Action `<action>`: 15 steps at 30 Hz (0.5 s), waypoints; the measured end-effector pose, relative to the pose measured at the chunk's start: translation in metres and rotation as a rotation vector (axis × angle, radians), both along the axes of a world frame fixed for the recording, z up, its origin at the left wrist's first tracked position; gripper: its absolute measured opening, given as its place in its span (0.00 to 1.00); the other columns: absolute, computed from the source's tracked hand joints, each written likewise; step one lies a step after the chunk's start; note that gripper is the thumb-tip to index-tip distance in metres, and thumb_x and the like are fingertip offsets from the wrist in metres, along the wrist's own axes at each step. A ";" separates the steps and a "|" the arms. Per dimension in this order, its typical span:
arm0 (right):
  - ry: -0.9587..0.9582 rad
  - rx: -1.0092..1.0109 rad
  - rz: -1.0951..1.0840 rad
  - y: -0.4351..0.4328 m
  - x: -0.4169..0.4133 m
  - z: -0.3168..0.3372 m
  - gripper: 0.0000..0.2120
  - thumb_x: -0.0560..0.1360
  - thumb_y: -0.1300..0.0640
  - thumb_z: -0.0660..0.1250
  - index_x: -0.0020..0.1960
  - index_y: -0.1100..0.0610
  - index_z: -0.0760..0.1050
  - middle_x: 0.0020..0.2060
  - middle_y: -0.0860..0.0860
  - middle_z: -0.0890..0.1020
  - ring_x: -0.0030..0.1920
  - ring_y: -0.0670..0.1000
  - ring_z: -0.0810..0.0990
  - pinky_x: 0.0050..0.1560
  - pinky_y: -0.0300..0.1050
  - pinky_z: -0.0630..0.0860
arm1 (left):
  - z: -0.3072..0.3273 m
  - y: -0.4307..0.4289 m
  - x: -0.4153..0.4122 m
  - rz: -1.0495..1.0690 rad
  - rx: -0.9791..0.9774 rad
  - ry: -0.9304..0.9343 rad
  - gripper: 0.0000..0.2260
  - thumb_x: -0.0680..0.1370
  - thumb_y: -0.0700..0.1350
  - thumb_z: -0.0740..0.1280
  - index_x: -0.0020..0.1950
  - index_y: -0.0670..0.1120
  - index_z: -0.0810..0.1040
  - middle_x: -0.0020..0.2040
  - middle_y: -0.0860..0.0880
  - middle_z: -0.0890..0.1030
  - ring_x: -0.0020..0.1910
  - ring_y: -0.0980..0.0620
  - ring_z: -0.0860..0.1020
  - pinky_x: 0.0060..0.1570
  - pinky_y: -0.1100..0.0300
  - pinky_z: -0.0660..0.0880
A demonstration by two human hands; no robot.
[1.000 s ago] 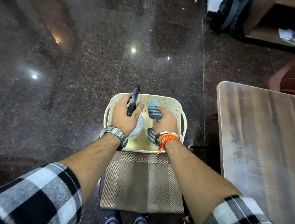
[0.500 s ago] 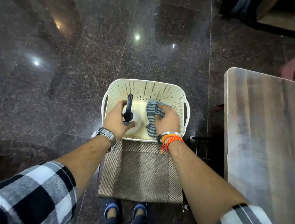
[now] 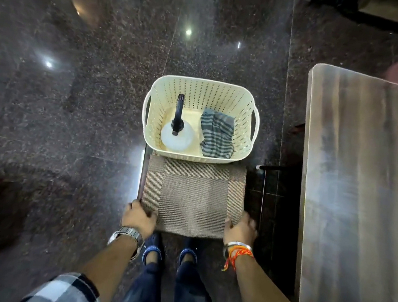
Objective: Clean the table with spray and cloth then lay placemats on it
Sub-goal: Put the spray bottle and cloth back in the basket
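At near corners of the placemats point(image 3: 192, 199), my left hand point(image 3: 138, 218) and right hand point(image 3: 241, 230) pinch the edges; lift level, evenly; basket point(image 3: 246, 99) overlaps the far edge.

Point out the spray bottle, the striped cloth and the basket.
spray bottle point(image 3: 176, 137), head view, white body below the black nozzle.
striped cloth point(image 3: 217, 135), head view, middle of the folds.
basket point(image 3: 199, 93), head view, far perforated wall.

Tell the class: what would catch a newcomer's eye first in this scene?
The cream basket at centre, holding a spray bottle left and a striped cloth right. Just below, the left hand and right hand grip the near corners of the brown placemats; the wooden table stands right.
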State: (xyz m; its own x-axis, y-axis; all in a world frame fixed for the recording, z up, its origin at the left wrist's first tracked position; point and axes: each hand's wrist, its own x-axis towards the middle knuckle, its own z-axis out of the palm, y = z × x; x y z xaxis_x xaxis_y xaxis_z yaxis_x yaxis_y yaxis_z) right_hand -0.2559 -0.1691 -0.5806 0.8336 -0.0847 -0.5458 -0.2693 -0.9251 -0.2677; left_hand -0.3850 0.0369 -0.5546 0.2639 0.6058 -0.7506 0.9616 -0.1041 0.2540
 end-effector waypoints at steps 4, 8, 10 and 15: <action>-0.042 0.056 -0.017 0.005 0.002 0.005 0.21 0.74 0.59 0.69 0.62 0.68 0.70 0.59 0.66 0.73 0.57 0.65 0.74 0.55 0.50 0.72 | -0.004 -0.005 -0.007 -0.007 0.004 0.045 0.26 0.82 0.50 0.68 0.72 0.34 0.67 0.71 0.34 0.70 0.68 0.35 0.73 0.65 0.50 0.71; -0.038 0.042 -0.038 0.006 -0.001 0.013 0.20 0.74 0.57 0.69 0.58 0.70 0.72 0.58 0.66 0.74 0.57 0.65 0.75 0.54 0.50 0.74 | -0.001 -0.011 -0.005 0.034 0.066 -0.004 0.19 0.81 0.48 0.68 0.64 0.33 0.75 0.64 0.33 0.76 0.62 0.34 0.76 0.59 0.50 0.74; -0.015 0.051 -0.077 0.003 0.001 0.015 0.19 0.73 0.58 0.71 0.58 0.69 0.73 0.57 0.66 0.75 0.57 0.64 0.76 0.54 0.50 0.74 | 0.002 -0.015 -0.005 0.053 0.115 -0.043 0.16 0.81 0.44 0.68 0.61 0.33 0.76 0.61 0.33 0.78 0.61 0.33 0.77 0.57 0.49 0.74; -0.016 0.122 -0.099 -0.006 0.003 0.029 0.11 0.72 0.60 0.70 0.52 0.62 0.77 0.48 0.63 0.82 0.53 0.63 0.79 0.55 0.49 0.74 | 0.015 -0.029 -0.016 0.113 0.238 -0.153 0.11 0.81 0.39 0.66 0.60 0.34 0.75 0.58 0.33 0.79 0.57 0.33 0.77 0.53 0.48 0.73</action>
State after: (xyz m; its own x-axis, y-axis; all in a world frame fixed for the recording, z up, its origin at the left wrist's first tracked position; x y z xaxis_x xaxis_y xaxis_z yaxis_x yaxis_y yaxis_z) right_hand -0.2525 -0.1748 -0.5518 0.8332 -0.1007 -0.5438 -0.3521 -0.8548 -0.3813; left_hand -0.4014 0.0078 -0.5395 0.2838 0.7918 -0.5409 0.9228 -0.0722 0.3786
